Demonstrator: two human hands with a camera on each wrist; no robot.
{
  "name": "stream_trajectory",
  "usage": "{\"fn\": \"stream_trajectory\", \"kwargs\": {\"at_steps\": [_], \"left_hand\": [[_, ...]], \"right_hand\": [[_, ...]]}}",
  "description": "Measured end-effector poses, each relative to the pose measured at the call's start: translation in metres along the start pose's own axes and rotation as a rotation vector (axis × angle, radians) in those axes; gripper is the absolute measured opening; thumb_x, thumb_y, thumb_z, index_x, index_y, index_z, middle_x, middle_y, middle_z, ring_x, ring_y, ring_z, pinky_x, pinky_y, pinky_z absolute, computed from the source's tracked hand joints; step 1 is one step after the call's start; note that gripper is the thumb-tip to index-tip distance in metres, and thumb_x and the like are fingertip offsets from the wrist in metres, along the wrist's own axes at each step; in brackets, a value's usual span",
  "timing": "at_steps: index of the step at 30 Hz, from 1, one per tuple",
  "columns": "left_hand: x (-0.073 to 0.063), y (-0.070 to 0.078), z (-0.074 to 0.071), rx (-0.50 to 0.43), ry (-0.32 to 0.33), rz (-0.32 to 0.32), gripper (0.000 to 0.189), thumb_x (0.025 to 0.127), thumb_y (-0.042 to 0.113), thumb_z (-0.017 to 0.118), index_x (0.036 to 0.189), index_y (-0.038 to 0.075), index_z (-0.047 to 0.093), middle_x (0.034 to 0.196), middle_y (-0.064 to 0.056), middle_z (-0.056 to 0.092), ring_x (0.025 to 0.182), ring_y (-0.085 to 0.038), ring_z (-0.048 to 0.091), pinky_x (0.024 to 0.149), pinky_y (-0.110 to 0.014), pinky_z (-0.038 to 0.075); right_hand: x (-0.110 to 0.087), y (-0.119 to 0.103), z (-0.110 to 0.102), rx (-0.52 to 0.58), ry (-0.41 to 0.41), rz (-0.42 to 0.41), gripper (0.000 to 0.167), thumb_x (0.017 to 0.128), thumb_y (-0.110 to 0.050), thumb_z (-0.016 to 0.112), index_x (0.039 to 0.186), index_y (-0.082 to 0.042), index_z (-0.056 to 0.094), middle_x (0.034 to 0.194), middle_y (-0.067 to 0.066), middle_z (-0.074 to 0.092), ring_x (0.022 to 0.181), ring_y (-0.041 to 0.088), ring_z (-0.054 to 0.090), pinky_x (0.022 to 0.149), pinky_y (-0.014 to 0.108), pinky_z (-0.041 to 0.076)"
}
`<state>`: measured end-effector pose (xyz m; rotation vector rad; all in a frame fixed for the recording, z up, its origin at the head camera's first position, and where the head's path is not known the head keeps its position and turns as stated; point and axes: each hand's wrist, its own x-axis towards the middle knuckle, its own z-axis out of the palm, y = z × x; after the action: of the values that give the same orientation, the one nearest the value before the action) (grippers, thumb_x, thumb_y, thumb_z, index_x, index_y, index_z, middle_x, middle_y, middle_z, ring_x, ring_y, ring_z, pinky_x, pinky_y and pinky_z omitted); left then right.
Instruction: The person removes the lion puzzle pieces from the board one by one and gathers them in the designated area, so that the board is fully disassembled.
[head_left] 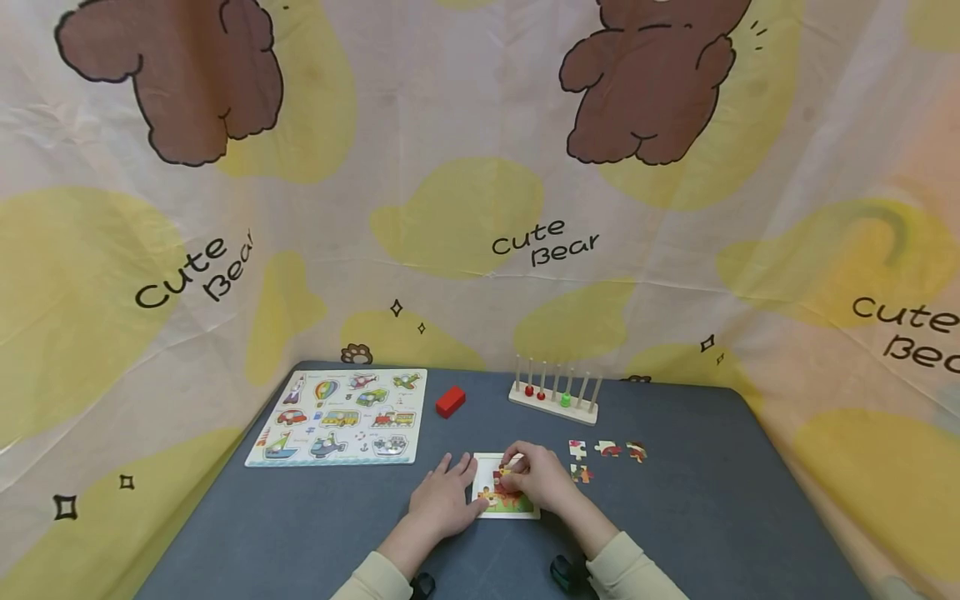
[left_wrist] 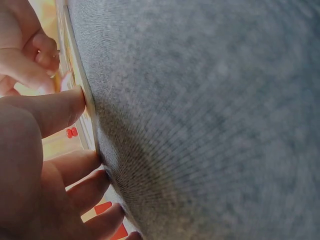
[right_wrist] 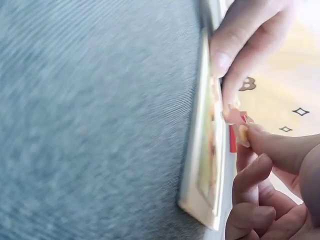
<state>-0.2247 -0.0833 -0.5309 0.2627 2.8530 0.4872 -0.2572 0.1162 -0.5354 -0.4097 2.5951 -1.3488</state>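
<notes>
A small white-framed jigsaw puzzle [head_left: 486, 457] lies on the table between the two hands, its lower part filled with a colourful picture. My left hand [head_left: 444, 497] rests at its left side, fingers spread; in the left wrist view the thumb [left_wrist: 62, 107] presses the frame's edge. Over the upper right of the puzzle, my right hand [head_left: 542, 477] pinches a jigsaw piece [right_wrist: 242, 134] between thumb and fingers. That piece is held just above the tray and is partly hidden by the fingertips. Several loose jigsaw pieces [head_left: 608, 448] lie right of the right hand.
A large vehicle-picture board [head_left: 258, 454] lies at the back left. Right of it sits a red block [head_left: 451, 402]. A wooden peg rack [head_left: 551, 405] with red and green beads stands at the back. A patterned cloth [head_left: 450, 217] hangs behind the table [head_left: 720, 500].
</notes>
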Motion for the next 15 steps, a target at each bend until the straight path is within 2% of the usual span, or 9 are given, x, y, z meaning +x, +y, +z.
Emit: {"fn": "stream_trajectory", "kwargs": {"at_steps": [5,15], "left_hand": [[0.000,0.000,0.001,-0.003,0.003,0.004,0.072,0.090,0.051,0.070,0.150,0.015,0.051,0.158,-0.005,0.045,0.151,-0.035,0.031,0.117,-0.059,0.033],[0.000,0.000,0.000,-0.006,0.000,-0.005,0.072,0.089,0.051,0.071,0.149,0.015,0.052,0.158,-0.005,0.045,0.151,-0.035,0.032,0.117,-0.059,0.033]], "right_hand": [[-0.003,-0.007,-0.006,0.022,0.016,-0.034,0.020,0.092,-0.015,0.075,0.110,-0.009,0.071,0.079,-0.002,0.068,0.065,0.011,0.060,0.055,0.026,0.049],[-0.011,-0.017,-0.023,0.052,0.040,-0.075,0.020,0.094,-0.016,0.073,0.111,-0.007,0.072,0.082,0.002,0.070,0.065,0.013,0.057,0.057,0.026,0.049]]}}
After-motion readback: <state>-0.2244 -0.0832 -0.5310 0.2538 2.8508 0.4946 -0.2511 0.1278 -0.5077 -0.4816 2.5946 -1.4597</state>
